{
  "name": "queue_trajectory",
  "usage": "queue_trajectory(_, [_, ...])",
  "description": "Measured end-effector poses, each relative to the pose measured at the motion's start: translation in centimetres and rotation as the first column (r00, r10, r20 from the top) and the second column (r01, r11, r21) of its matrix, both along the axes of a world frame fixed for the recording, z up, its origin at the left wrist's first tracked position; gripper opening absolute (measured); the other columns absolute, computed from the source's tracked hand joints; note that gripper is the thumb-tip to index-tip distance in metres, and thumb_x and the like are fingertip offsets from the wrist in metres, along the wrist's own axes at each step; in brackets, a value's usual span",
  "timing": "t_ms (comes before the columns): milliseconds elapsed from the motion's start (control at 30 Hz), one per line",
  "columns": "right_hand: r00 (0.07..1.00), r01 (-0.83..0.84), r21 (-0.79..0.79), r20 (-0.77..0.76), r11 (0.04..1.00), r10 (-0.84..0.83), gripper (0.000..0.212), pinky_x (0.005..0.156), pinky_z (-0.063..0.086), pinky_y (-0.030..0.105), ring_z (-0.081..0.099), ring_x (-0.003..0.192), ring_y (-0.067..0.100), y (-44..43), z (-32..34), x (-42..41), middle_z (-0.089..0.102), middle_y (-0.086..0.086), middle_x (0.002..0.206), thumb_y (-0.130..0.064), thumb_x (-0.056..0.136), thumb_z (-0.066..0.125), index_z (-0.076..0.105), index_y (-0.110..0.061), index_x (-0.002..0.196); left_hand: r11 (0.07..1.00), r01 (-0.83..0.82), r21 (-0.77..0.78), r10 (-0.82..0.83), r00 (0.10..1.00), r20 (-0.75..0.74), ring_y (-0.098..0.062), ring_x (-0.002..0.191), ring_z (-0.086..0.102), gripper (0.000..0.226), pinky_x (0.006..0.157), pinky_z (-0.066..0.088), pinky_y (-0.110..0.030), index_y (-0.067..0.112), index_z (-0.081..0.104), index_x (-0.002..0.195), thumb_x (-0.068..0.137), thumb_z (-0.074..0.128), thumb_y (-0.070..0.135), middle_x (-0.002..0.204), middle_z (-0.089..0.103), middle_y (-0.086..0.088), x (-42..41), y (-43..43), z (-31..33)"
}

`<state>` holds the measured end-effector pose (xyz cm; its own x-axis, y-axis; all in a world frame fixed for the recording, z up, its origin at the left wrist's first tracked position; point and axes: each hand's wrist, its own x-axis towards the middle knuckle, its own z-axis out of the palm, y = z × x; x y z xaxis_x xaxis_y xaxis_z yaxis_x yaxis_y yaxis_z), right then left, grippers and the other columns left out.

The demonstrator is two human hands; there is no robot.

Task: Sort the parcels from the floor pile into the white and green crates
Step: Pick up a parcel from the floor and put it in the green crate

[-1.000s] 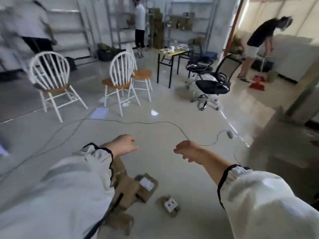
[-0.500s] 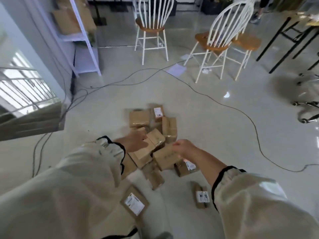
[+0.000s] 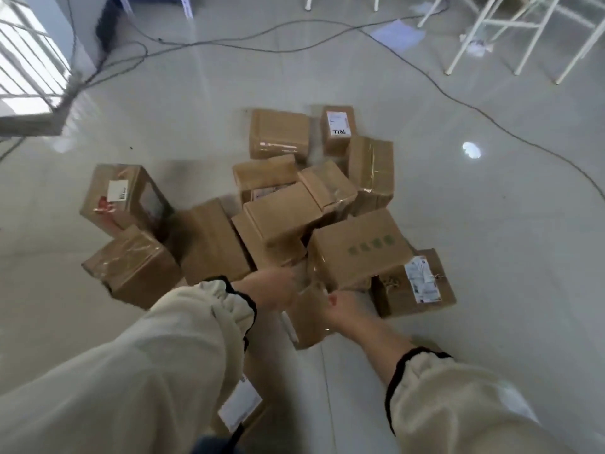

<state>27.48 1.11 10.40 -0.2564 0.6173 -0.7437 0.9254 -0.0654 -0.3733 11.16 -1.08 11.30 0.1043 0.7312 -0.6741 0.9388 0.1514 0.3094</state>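
Observation:
A pile of several brown cardboard parcels (image 3: 278, 221) lies on the pale floor in the middle of the view. At its near edge a small taped parcel (image 3: 307, 319) sits between my two hands. My left hand (image 3: 271, 290) grips its upper left side. My right hand (image 3: 345, 306) grips its right edge, fingers curled onto the cardboard. A parcel with green print (image 3: 360, 250) lies just behind my hands, and one with a white label (image 3: 415, 286) is to their right. No crate shows in this view.
Black cables (image 3: 491, 122) run across the floor behind and to the right of the pile. White chair legs (image 3: 510, 31) and a sheet of paper (image 3: 397, 36) are at the top right. A labelled parcel (image 3: 240, 404) lies under my left sleeve.
My view has swung from the room down onto the pile and come closer. Both hands have dropped from mid-air to the pile's near edge and taken hold of a small parcel.

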Motion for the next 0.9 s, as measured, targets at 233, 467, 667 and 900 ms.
queue_trajectory(233, [0.996, 0.067, 0.054, 0.053, 0.996, -0.069, 0.100, 0.101, 0.044, 0.041, 0.047, 0.125, 0.030, 2.4, -12.8, -3.3, 0.045, 0.011, 0.139, -0.065, 0.065, 0.067, 0.032, -0.012, 0.142, 0.994, 0.103, -0.032, -0.103, 0.995, 0.006, -0.024, 0.120, 0.052, 0.058, 0.101, 0.041, -0.032, 0.016, 0.049, 0.132, 0.080, 0.073, 0.027, 0.128, 0.056, -0.004, -0.7, 2.6, -13.8])
queue_trajectory(467, [0.974, 0.221, -0.042, -0.036, 0.974, -0.223, 0.129, 0.111, 0.030, 0.044, 0.027, 0.139, 0.032, 1.4, -14.0, -2.6, 0.020, 0.012, 0.154, -0.061, 0.059, 0.078, 0.000, -0.013, 0.150, 0.997, 0.061, -0.040, -0.062, 0.998, -0.015, -0.024, 0.114, 0.056, 0.053, 0.093, 0.043, -0.032, 0.019, 0.055, 0.129, 0.080, 0.072, 0.032, 0.125, 0.061, -0.003, -0.1, 0.9, -15.8])
queue_trajectory(667, [0.962, 0.270, -0.085, -0.012, 0.959, -0.272, 0.131, 0.110, 0.033, 0.044, 0.027, 0.138, 0.034, 1.8, -14.8, 0.4, 0.019, 0.013, 0.152, -0.057, 0.057, 0.081, -0.002, -0.017, 0.150, 0.996, 0.090, -0.001, -0.090, 0.995, -0.035, -0.019, 0.108, 0.058, 0.040, 0.081, 0.042, -0.025, 0.020, 0.061, 0.124, 0.087, 0.064, 0.035, 0.118, 0.064, -0.001, 1.3, 2.3, -14.2])
queue_trajectory(900, [0.727, 0.593, -0.348, -0.156, 0.726, -0.669, 0.107, 0.095, 0.048, 0.041, 0.055, 0.111, 0.029, 2.2, -16.4, 9.4, 0.055, 0.014, 0.124, -0.053, 0.058, 0.081, 0.030, -0.008, 0.141, 0.999, 0.037, -0.015, -0.037, 0.999, 0.007, -0.018, 0.115, 0.054, 0.047, 0.086, 0.040, -0.024, 0.020, 0.053, 0.132, 0.089, 0.062, 0.037, 0.128, 0.057, 0.000, 3.5, 1.6, -16.1])
